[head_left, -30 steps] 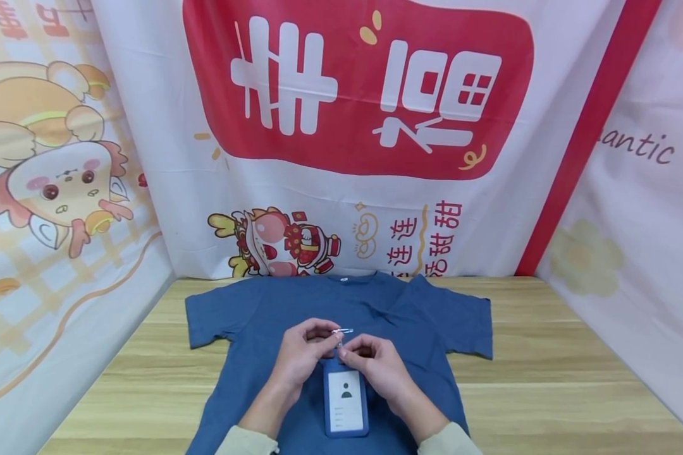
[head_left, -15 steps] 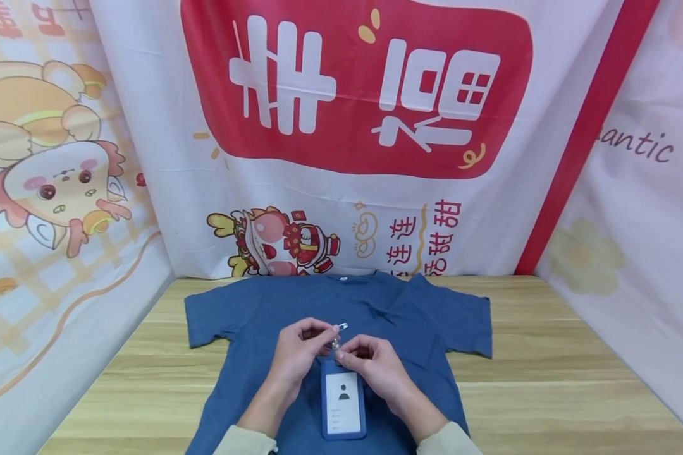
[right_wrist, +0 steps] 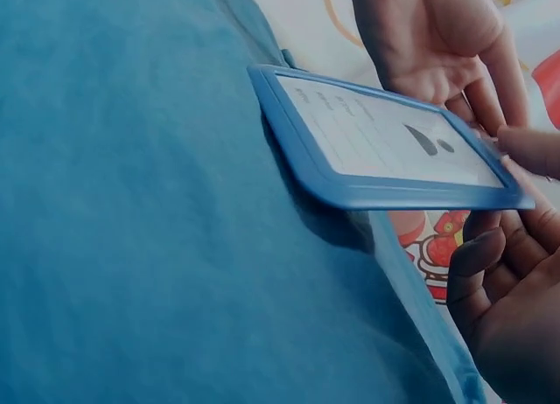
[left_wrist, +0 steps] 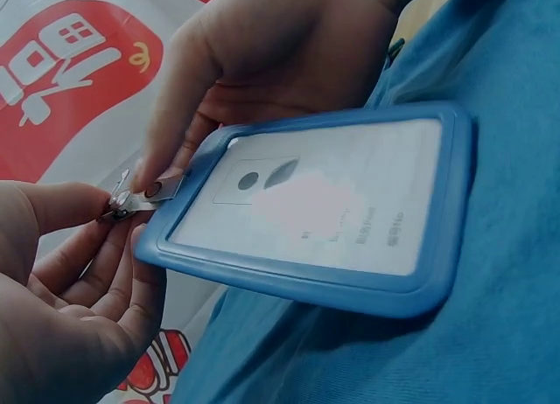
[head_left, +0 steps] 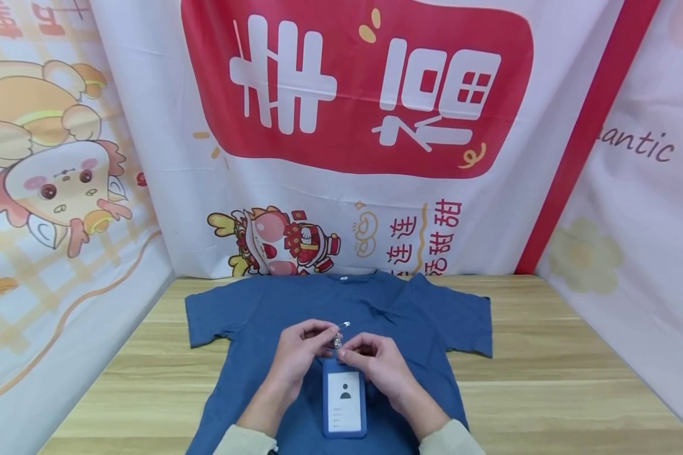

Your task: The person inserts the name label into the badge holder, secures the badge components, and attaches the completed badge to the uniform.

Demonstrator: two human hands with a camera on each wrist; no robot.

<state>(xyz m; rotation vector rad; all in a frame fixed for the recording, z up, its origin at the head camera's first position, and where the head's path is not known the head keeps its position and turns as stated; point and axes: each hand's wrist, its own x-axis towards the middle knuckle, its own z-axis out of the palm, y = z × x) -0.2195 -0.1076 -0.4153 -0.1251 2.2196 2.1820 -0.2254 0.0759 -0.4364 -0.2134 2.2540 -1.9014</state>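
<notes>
A blue badge holder (head_left: pixel 344 434) with a white card behind its window hangs below both hands, over a blue T-shirt (head_left: pixel 296 309). At its top end a short clear strap with a snap (left_wrist: pixel 166 191) leads to a small silvery metal clip (left_wrist: pixel 121 203). My left hand (head_left: pixel 298 349) pinches this metal piece between thumb and fingers. A thin pin (head_left: pixel 346 324) sticks out past the left fingertips, pointing up and right. With thumb and forefinger my right hand (head_left: pixel 379 361) pinches the strap just above the holder. Fingertips partly hide the clip.
The T-shirt lies spread on a wooden table (head_left: pixel 523 366), its sleeves out to both sides and its collar at the back edge. Printed cloth (head_left: pixel 364 164) hangs behind the table, with more cloth (head_left: pixel 643 208) along the sides.
The pin has swung from nearly level to tilted up on its right end, and more of the metal clip shows. The badge holder swayed slightly left and back; both hands stay nearly in place.
</notes>
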